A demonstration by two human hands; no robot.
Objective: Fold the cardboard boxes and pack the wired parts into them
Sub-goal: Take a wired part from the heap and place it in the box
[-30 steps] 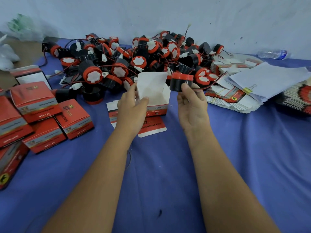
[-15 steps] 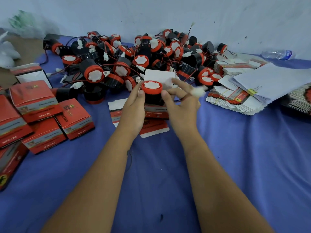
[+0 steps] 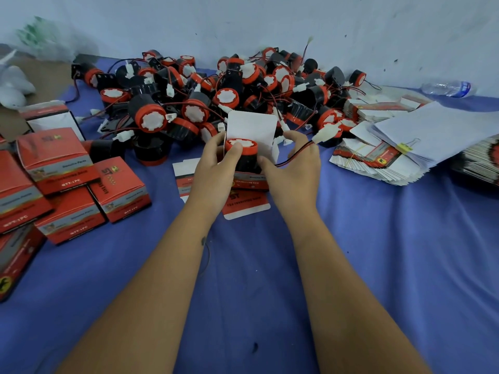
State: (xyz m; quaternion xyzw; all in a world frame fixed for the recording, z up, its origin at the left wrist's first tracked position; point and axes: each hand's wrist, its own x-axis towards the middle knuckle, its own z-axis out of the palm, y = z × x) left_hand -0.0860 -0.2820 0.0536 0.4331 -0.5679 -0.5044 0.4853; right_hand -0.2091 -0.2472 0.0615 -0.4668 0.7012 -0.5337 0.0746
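Wired part (image 3: 241, 155) is seated upright in the open box (image 3: 249, 182), red cap up, long axis roughly vertical, about mid-width of the blue table (image 3: 405, 252) and just in front of the loose-parts pile (image 3: 229, 95) along the far edge. White lid flap (image 3: 252, 128) stands open behind the cap. Part is gripped by both hands: left hand (image 3: 213, 168) curled round the cap and box's left side, right hand (image 3: 293, 168) curled against the right side. Lead (image 3: 295, 153) is not in the box; it runs out over the right hand, up and right to the white connector (image 3: 325, 133), which is not held. Right hand is nearer the lead, so tucking is judged to be its job; lid closing toward the person is blocked until then. Finished boxes (image 3: 67, 184) sit at the left edge, flat blanks (image 3: 378, 157) at the right.
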